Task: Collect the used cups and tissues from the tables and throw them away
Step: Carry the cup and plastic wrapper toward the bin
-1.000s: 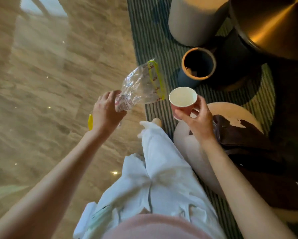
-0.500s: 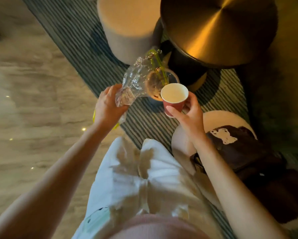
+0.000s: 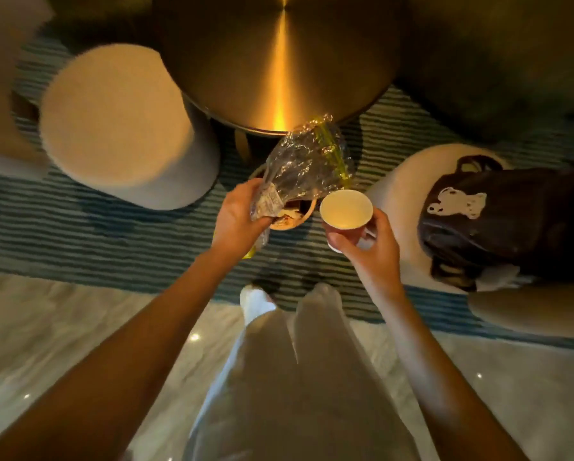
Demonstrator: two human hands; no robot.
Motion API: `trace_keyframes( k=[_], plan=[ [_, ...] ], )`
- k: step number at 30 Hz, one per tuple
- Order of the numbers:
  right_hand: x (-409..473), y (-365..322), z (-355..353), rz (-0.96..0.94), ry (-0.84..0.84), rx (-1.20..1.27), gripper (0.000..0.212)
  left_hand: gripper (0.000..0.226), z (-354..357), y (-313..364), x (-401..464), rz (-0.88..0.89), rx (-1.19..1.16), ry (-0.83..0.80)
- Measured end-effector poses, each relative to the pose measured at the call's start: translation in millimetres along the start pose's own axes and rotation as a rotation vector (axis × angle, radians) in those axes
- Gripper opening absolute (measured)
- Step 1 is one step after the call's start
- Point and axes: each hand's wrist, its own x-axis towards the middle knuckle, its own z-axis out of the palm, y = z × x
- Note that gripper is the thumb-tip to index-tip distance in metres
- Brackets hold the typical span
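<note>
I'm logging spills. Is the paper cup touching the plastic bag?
Cannot tell. In the head view the paper cup rim meets the plastic bag edge, with no clear gap or contact.

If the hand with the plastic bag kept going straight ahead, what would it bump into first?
Probably the bin, just beyond and below the left hand gripping the bag. Further on stands the round table. Depth is hard to judge here.

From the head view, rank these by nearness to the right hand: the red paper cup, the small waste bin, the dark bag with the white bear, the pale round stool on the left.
1. Red paper cup: held in the right hand.
2. Small tan-rimmed waste bin: just left, beneath the crumpled clear plastic wrapper.
3. Dark bag with white bear print: to the right, on a seat.
4. Pale round stool: far left.
</note>
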Motion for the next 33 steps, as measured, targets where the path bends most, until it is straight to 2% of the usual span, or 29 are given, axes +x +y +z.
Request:
trace_keyframes(
  k=[4,8,11,14,19,23,29,33],
  plan=[
    [8.1,38.9,23.2,0.115,0.104,0.117,0.056,0.068,42.1,-38.9,44.9,0.083,0.07,-0.139],
    [27.4,86.5,37.0,0.119,0.069,0.005,0.057,0.069,98.2,-82.3,79.3,0.211,0.2,-0.294],
    [53.6,127.8,43.7,0.125,0.08,-0.039,0.059,0.069,137.3,-112.6,112.0,0.276,0.248,-0.345],
    [81.2,171.2,50.6,0.12,0.118,-0.028,0.059,0.07,172.6,-142.8,150.9,0.327,0.261,-0.336],
    [110.1,235.8,75.0,0.096,0.089,-0.068,0.061,0.07,226.2,-185.6,196.8,0.383,0.28,-0.21],
    [126.7,266.9,96.0,0.097,0.033,-0.115,0.071,0.074,257.3,-221.8,202.7,0.376,0.408,-0.237],
    [145.3,267.6,122.7,0.055,-0.022,-0.177,0.064,0.067,241.6,-231.4,193.7,0.229,0.605,-0.243],
    [153.3,257.0,138.6,0.056,-0.033,-0.17,0.066,0.055,206.3,-218.7,190.4,0.291,0.68,-0.223]
  ],
)
